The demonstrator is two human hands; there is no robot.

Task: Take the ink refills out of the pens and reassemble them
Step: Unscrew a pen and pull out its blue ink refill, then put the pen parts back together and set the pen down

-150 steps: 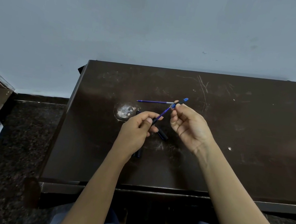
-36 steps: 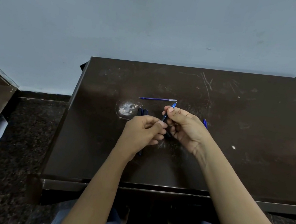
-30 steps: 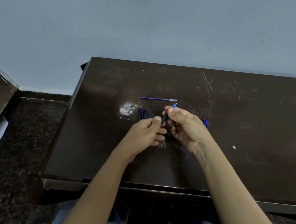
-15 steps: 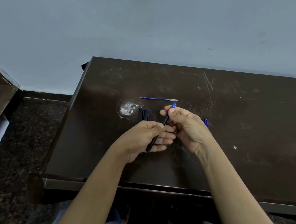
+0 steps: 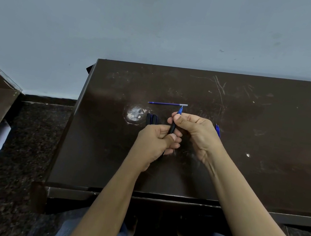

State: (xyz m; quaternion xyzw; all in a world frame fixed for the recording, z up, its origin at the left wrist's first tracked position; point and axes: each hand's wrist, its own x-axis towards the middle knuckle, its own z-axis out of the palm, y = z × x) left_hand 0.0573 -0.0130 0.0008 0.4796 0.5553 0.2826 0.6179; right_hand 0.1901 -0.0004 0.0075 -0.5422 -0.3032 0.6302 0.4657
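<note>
The left hand (image 5: 157,141) grips the pen (image 5: 172,128) by its black barrel, fingers curled round it; the right hand (image 5: 196,132) pinches the blue tip end just beyond those fingers. Probably the tip joint is being worked, so the next move calls for a twist against a steady barrel.

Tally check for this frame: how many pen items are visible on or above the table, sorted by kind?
Pen, held by left hand and right hand: 1
Blue refill lying loose on the table: 1
Dark pen pieces beside the left hand, partly hidden: 2
Blue piece behind the right hand, mostly hidden: 1
Total: 5
</note>
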